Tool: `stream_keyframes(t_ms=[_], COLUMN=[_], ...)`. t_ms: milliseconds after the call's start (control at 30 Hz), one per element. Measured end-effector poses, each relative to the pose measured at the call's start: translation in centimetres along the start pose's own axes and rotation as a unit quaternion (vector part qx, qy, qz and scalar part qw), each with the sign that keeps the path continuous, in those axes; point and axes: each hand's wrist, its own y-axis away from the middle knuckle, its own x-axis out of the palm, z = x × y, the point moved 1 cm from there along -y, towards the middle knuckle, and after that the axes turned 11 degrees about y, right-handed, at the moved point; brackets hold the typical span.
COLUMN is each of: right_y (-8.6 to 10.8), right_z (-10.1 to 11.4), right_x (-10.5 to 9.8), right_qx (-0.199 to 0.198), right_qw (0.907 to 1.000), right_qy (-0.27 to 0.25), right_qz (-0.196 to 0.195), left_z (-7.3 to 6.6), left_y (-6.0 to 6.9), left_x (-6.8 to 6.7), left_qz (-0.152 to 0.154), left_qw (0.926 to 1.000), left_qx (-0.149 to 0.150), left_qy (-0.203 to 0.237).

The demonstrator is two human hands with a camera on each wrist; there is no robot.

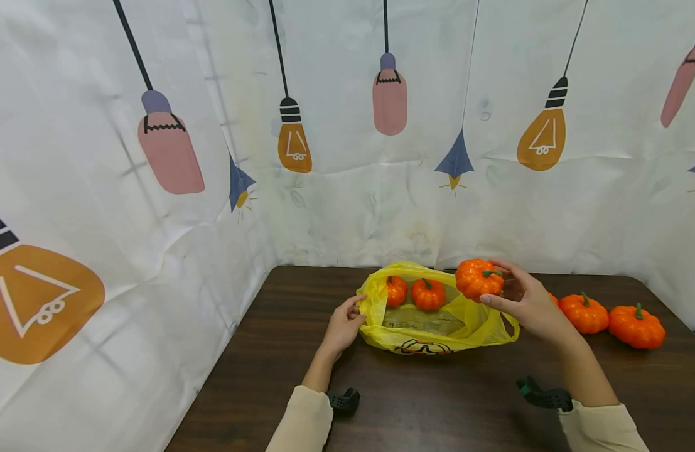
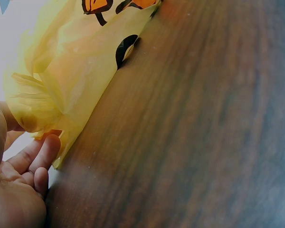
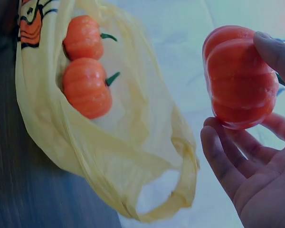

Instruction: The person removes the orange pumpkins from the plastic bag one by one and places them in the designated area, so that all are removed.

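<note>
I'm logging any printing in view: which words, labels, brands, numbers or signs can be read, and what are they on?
No readable text anywhere.
Yellow bag: black-and-orange print, only partly seen; no letters I can make out.
White backdrop: lamp drawings, no words seen.
Pumpkins: no labels visible.

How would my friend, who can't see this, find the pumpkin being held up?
Find the dark table, then the yellow bag on it. Near the bag's right end, the right hand holds up an orange pumpkin. It's the only one held: two pumpkins sit in the bag, others on the table.
</note>
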Motion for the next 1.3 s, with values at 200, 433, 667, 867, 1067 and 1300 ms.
stream_keyframes(t_ms=[200,433,667,867,1067,1300], right_y=[0.4,0.7,1.1,1.6,1.8,1.8], right_z=[-0.7,-1.8,-2.5,-3.2,-4.3,-5.3], right_x=[-1.1,-1.8,-2.6,-3.4,-4.1,-4.3], right_qx=[0.031,0.047,0.053,0.064,0.08,0.1], right_qw=[0.9993,0.9981,0.9971,0.9964,0.9934,0.9901], right_qy=[0.018,0.037,0.05,0.049,0.077,0.095], right_qz=[-0.009,-0.019,-0.022,-0.028,-0.03,-0.024], left_z=[0.7,0.6,0.5,0.7,0.7,0.7], left_y=[-0.1,0.0,0.0,-0.1,-0.2,-0.3], left_x=[-0.1,-0.2,-0.1,-0.1,0.0,-0.1], left_qz=[-0.004,-0.002,0.001,-0.002,-0.006,-0.01], left_qw=[1.0,1.0,0.9999,0.9999,0.9999,0.9999], left_qx=[0.005,0.003,0.004,0.004,0.004,-0.003], left_qy=[-0.004,-0.009,-0.011,-0.01,-0.012,-0.01])
